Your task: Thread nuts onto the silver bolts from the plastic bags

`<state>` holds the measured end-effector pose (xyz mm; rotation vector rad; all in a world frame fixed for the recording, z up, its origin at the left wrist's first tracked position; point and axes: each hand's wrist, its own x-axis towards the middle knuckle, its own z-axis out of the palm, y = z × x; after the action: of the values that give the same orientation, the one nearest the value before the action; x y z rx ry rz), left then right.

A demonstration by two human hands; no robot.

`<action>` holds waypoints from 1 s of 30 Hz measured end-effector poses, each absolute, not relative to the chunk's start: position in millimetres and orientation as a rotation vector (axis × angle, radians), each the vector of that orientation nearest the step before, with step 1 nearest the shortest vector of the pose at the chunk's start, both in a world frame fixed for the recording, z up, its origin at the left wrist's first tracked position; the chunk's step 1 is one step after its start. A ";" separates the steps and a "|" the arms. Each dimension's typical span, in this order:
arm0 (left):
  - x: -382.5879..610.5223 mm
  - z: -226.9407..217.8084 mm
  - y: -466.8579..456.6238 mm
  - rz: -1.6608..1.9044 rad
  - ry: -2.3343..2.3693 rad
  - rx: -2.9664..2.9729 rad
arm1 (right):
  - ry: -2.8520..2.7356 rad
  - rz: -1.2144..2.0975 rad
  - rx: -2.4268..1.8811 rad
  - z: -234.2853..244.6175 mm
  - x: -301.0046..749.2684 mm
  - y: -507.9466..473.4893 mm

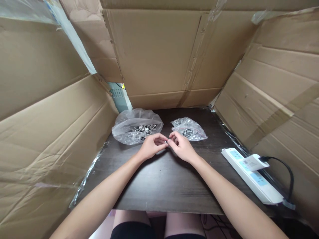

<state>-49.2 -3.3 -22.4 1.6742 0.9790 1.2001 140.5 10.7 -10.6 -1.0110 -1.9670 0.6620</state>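
Observation:
My left hand (152, 146) and my right hand (182, 146) meet fingertip to fingertip above the dark table. Between them is a small shiny metal part (166, 142), pinched by the left thumb and fingers. The right thumb and fingers close on its other side; the part is too small to name surely. Just behind the left hand, an open clear plastic bag (124, 127) holds many small metal pieces (147, 128), some with round heads. Beyond the right hand lies a clear zip bag (199, 131) with metal screws (188, 132) in it.
A white power strip (249, 179) with a plugged-in white adapter (253, 162) and black cable (290, 172) lies along the table's right side. Cardboard walls (161, 56) enclose the dark tabletop (159, 189) at left, back and right. My legs are below the front edge.

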 end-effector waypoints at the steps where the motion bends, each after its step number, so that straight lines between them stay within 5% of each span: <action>1: -48.8 -21.7 -4.0 1.200 0.972 1.680 | -1.937 0.646 -1.025 -10.9 140.7 11.2; 30: -51.6 -20.8 -4.1 1.205 0.912 1.735 | -1.800 1.012 -1.075 -10.5 148.5 20.1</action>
<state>-51.6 -4.1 -20.8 1.7351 0.9123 1.2053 148.5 20.1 -10.5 -1.0752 -1.8001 1.0119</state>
